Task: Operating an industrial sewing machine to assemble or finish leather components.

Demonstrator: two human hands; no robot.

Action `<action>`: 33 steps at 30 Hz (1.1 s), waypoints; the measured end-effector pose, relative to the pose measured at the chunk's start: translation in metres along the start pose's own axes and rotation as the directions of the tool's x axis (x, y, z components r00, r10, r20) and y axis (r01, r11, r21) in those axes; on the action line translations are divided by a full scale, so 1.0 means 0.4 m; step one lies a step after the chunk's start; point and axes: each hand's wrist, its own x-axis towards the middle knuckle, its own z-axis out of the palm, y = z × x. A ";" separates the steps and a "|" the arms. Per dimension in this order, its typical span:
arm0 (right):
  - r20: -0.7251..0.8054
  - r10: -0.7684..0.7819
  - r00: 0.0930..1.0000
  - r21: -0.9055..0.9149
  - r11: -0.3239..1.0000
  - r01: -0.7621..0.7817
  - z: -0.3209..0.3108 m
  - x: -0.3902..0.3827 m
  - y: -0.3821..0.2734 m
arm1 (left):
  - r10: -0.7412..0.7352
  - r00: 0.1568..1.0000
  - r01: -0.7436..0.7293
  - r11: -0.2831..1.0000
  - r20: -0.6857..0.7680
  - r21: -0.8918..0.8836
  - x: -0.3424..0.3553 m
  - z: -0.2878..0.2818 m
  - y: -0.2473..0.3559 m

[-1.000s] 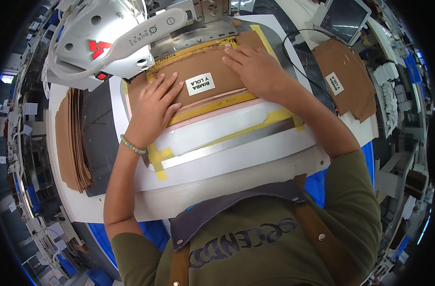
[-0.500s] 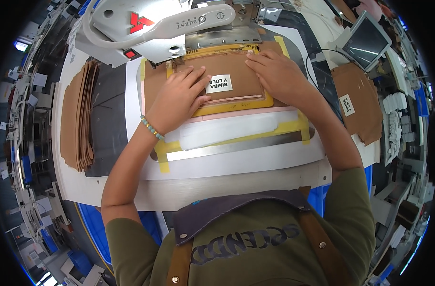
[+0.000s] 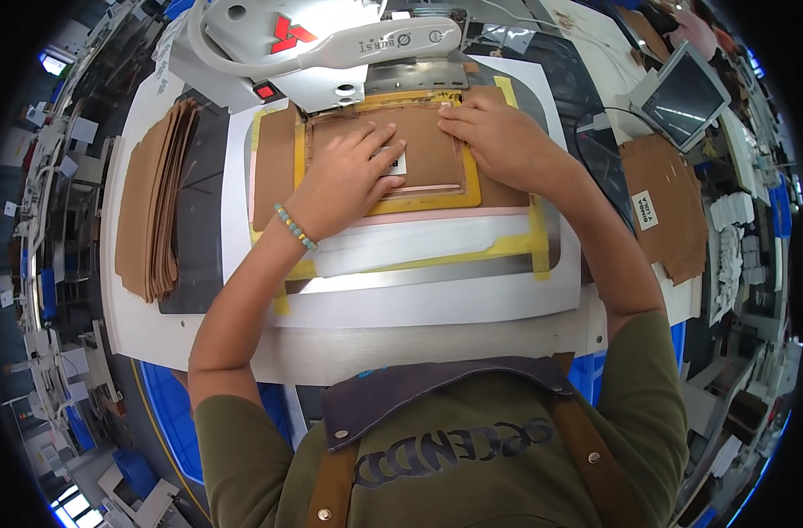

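A brown flat panel (image 3: 428,158) lies on the work bed, framed by a yellow rectangular clamp frame (image 3: 473,189). A white label (image 3: 399,165) with dark print sits on the panel, partly covered by my left hand (image 3: 353,176). That hand lies flat there, fingers spread and pointing up and right; a beaded bracelet circles its wrist. My right hand (image 3: 502,139) rests at the upper right corner of the panel and frame, its fingers stretched leftward and its thumb hidden. Neither hand visibly grasps anything. A white sewing machine head (image 3: 260,53) stands just beyond the frame.
Stacked brown panels (image 3: 150,207) stand at the left. More brown panels (image 3: 670,194), the top one labelled, lie at the right below a small screen (image 3: 683,92). White sheets (image 3: 419,304) and yellow tape (image 3: 540,238) surround the frame. Blue bins (image 3: 168,414) sit under the table.
My left hand has slid further over the label, which is now mostly covered. The frame and panel have shifted slightly left in view, along with my right hand; the whole view has also shifted.
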 end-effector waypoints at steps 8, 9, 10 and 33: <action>-0.121 -0.132 0.984 -0.002 0.991 0.132 0.035 0.047 -0.017 | -0.025 1.000 0.024 0.996 -0.016 -0.082 -0.008 0.010 -0.002; -0.121 -0.134 0.984 -0.003 0.991 0.135 0.035 0.053 -0.026 | -0.018 0.999 0.016 0.996 -0.027 -0.085 -0.008 0.014 -0.005; -0.070 -0.100 0.993 0.016 0.995 0.101 0.034 0.057 -0.038 | -0.011 0.999 0.008 0.996 -0.038 -0.089 -0.008 0.017 -0.008; -0.051 0.029 0.998 0.084 0.996 -0.025 -0.070 -0.139 0.006 | -0.044 0.990 0.033 0.996 -0.137 -0.081 -0.053 0.006 -0.081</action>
